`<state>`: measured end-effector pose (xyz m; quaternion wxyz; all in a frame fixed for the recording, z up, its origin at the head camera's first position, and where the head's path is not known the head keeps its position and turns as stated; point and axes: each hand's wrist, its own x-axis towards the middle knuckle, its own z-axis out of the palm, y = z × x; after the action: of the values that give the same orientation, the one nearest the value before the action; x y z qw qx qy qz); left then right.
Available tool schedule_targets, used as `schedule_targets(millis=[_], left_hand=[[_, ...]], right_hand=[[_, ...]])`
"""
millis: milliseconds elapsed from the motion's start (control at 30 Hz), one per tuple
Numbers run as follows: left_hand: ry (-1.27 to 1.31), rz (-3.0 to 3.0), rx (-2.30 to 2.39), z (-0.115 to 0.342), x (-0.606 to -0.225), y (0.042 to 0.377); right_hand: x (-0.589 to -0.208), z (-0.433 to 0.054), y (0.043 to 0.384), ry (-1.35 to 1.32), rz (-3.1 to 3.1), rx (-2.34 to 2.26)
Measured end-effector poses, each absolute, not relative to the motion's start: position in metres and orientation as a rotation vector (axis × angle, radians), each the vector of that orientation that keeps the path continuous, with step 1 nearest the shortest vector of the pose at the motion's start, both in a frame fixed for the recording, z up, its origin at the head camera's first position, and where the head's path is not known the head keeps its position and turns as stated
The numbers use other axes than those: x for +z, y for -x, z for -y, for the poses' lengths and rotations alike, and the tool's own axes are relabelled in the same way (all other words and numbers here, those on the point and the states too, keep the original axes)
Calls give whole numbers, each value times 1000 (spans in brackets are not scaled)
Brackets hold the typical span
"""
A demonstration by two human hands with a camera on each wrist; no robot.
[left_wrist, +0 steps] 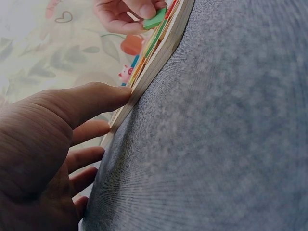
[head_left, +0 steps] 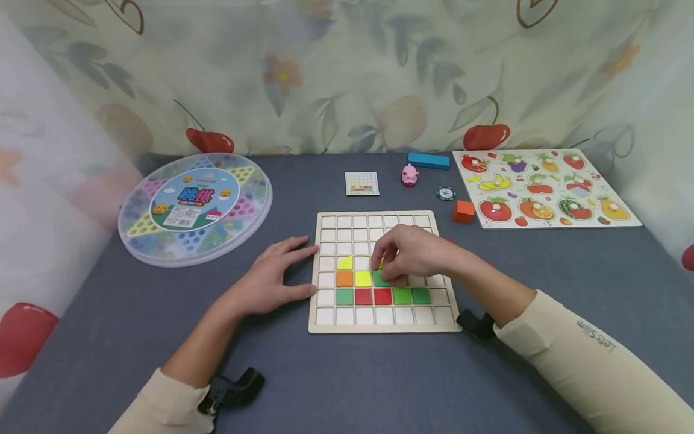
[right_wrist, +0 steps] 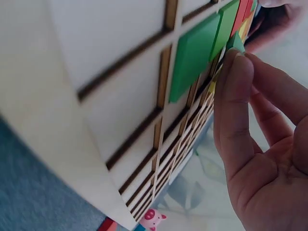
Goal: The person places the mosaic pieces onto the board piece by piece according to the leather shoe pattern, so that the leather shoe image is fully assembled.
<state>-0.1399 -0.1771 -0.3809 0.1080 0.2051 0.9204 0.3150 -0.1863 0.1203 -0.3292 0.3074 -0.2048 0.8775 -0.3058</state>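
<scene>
A wooden grid board [head_left: 379, 329] lies on the table between my hands. With its fingertips and thumb, my right hand [head_left: 414, 250] pinches a green square tile [right_wrist: 236, 43] over the middle of the grid. My left hand [head_left: 271, 274] touches the board's left edge with thumb and fingertip, fingers fairly straight. Beneath the pinched tile runs a row of green, red [head_left: 364, 296] and light green [head_left: 402, 295] tiles. Left of it sit an orange tile [head_left: 344, 278] and a yellow square [head_left: 362, 278], with a yellow rounded tile [head_left: 344, 263] above. My right fingers partly cover another yellow piece.
Behind the board lie a small pattern card [head_left: 362, 184], a pink pig figure [head_left: 409, 175], a blue block [head_left: 429, 160], a poker chip [head_left: 446, 193] and an orange-red block [head_left: 463, 211]. A fruit puzzle board [head_left: 553, 224] is at right, a round game box [head_left: 255, 226] at left.
</scene>
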Motion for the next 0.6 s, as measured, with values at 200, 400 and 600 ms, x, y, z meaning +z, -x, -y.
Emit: schedule_targets(millis=[200, 400, 600], left_hand=[[-599, -2721, 919, 179, -382, 139], [-591, -2715, 915, 179, -383, 141], [-602, -2710, 918, 178, -383, 142]], right_hand=[[-329, -117, 187, 535, -2342, -769], [-329, -114, 185, 544, -2399, -747], [-329, -113, 181, 540, -2425, -728]])
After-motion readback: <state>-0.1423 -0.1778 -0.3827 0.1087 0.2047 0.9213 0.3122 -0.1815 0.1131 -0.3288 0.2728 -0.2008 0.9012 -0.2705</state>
